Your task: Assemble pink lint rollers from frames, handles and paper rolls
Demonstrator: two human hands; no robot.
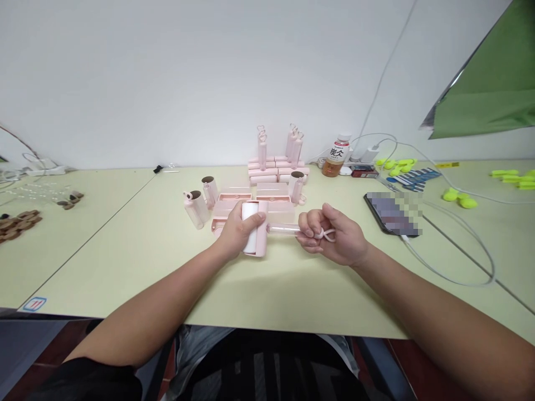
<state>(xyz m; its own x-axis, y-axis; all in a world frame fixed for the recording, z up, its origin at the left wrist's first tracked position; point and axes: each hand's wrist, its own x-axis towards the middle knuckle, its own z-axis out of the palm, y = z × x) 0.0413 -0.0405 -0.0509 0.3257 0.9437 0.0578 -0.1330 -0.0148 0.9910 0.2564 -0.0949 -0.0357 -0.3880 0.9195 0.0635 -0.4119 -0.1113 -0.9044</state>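
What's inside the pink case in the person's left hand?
A white roll shows in the open side of the pink case. The left hand covers part of both; whatever lies behind the roll or under the hand cannot be seen.

A bottle (332,166) carries a pale label (337,153) with two large, dark Chinese characters side by side: the first reads 炭, and the second, made of two stacked 人-like shapes, appears to be 仌. On the same label, a line of lettering above the characters is too small to make out. A sticker (34,304) at the table's (125,273) near left edge bears what looks like the number 11, in red inside a blue outline. The phone's (388,214) screen is pixelated beyond reading.
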